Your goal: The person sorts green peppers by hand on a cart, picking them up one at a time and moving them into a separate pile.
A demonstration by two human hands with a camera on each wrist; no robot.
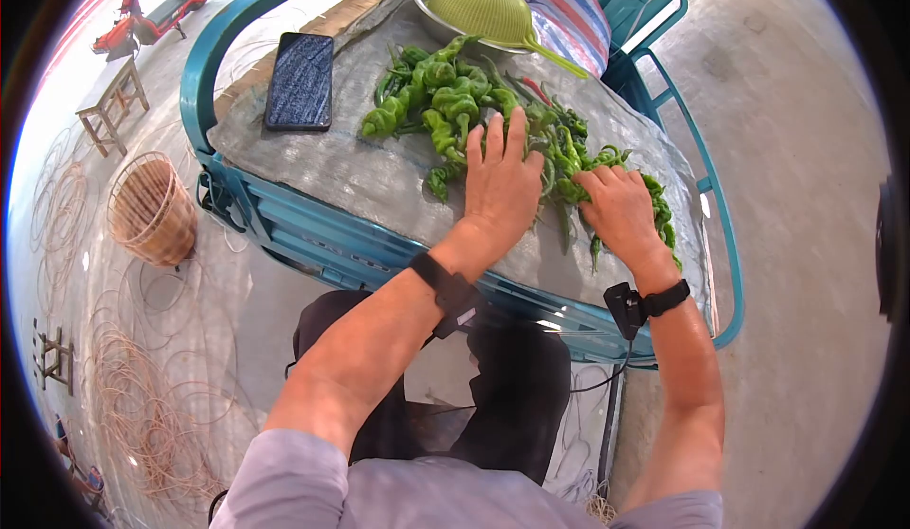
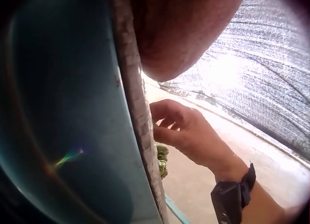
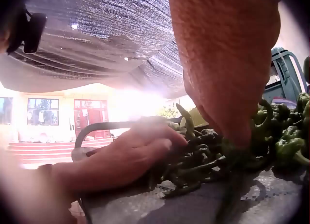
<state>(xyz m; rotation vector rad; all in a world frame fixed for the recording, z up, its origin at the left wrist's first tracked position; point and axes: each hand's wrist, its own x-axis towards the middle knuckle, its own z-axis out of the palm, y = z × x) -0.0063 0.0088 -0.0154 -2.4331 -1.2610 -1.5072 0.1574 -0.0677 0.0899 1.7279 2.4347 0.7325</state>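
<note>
A heap of green peppers [image 1: 455, 93] lies on a grey woven sheet [image 1: 370, 173] spread over a teal cart bed. My left hand [image 1: 502, 173] reaches into the front of the heap, fingers extended and spread over the peppers. To its right, my right hand [image 1: 621, 207] has its fingers bent down at smaller, thinner green peppers [image 1: 659, 207]. In the left wrist view the right hand [image 2: 186, 134] shows thumb and forefinger closing around a bit of green at the sheet's edge. A few red peppers [image 1: 536, 90] lie behind the left hand.
A green strainer [image 1: 479, 9] sits upside down in a metal bowl [image 1: 431, 25] behind the heap. The phone [image 1: 300, 83] lies at left on the sheet. Teal rails [image 1: 194, 83] edge the cart. A basket [image 1: 152, 209] and a wooden stool [image 1: 114, 107] stand on the floor.
</note>
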